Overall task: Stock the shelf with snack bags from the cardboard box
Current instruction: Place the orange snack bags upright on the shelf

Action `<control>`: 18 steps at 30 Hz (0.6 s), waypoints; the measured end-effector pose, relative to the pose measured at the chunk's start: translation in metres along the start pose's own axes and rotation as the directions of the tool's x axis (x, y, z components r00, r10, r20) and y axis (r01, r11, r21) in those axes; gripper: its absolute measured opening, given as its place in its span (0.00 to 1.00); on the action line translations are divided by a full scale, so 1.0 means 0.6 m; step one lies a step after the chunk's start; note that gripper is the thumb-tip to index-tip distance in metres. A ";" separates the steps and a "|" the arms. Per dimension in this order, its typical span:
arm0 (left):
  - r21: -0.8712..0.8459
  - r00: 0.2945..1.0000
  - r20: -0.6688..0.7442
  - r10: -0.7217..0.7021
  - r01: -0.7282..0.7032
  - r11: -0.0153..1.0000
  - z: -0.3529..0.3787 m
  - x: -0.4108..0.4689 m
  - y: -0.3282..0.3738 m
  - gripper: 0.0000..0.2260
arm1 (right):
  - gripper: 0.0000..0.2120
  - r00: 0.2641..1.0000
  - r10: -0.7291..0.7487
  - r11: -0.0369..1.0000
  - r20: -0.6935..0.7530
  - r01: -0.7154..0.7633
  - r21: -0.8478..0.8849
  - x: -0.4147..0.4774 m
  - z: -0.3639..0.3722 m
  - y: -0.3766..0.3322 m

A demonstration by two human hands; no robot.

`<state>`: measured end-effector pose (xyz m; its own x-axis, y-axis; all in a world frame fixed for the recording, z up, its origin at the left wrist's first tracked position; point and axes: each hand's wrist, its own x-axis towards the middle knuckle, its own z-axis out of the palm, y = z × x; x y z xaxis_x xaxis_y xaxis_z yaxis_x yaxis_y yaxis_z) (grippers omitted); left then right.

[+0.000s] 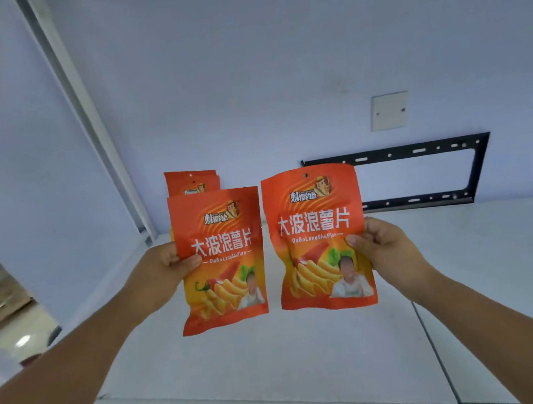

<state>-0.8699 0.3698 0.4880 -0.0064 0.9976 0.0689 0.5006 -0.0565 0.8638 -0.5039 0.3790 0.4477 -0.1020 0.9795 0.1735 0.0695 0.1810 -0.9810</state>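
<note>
Two orange snack bags are held upright above the shelf [278,347], left bag [220,259] gripped by the left hand [165,270], right bag [318,239] by the right hand [385,250].

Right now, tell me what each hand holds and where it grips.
Left hand pinches one orange snack bag at its left edge; right hand pinches another at its right edge.

1. Two hands: left hand [165,270], right hand [385,250].
2. Two orange snack bags held up, the left bag [220,259] and the right bag [318,239].
3. A stack of like bags [192,181] stands behind; its count cannot be told.
4. One white shelf [278,347].
5. One wall plate [389,111].
6. One black wall bracket [419,177].
</note>
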 end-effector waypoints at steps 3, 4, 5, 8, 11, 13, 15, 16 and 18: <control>-0.003 0.999 -0.032 -0.023 0.023 1.000 -0.031 0.016 -0.010 0.11 | 0.08 1.000 0.004 1.000 0.011 -0.004 -0.017 0.049 0.025 0.002; 0.000 0.998 -0.049 -0.032 0.032 0.999 -0.042 0.023 -0.013 0.10 | 0.08 1.000 0.004 1.000 0.030 -0.003 -0.027 0.066 0.033 0.002; 0.004 0.997 -0.063 -0.041 0.042 0.999 -0.053 0.031 -0.018 0.09 | 0.09 0.998 0.004 0.999 0.059 -0.002 -0.034 0.083 0.040 0.003; 0.026 0.994 -0.095 -0.061 0.064 0.998 -0.075 0.051 -0.036 0.07 | 0.09 0.994 0.019 0.999 0.105 -0.014 -0.046 0.133 0.062 0.016; 0.026 0.991 -0.108 -0.079 0.082 0.996 -0.087 0.073 -0.065 0.05 | 0.08 0.991 0.022 0.999 0.131 -0.016 -0.045 0.169 0.086 0.039; 0.035 0.990 -0.105 -0.098 0.102 0.994 -0.092 0.090 -0.086 0.06 | 0.08 0.992 0.041 0.998 0.120 -0.036 -0.043 0.179 0.104 0.052; 0.040 0.988 -0.100 -0.119 0.124 0.992 -0.100 0.115 -0.105 0.06 | 0.08 0.992 0.070 0.997 0.102 -0.068 -0.021 0.185 0.121 0.061; 0.046 0.988 -0.088 -0.123 0.127 0.991 -0.104 0.132 -0.115 0.07 | 0.08 0.992 0.086 0.996 0.094 -0.085 -0.020 0.189 0.129 0.064; 0.062 0.991 -0.056 -0.123 0.126 0.990 -0.114 0.175 -0.139 0.07 | 0.08 0.993 0.104 0.994 0.058 -0.102 -0.044 0.200 0.144 0.075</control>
<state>-0.9715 0.4763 0.4570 -0.1160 0.9932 -0.0101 0.5486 0.0726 0.8329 -0.5986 0.4968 0.4170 -0.1517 0.9863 0.0648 0.1231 0.0839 -0.9888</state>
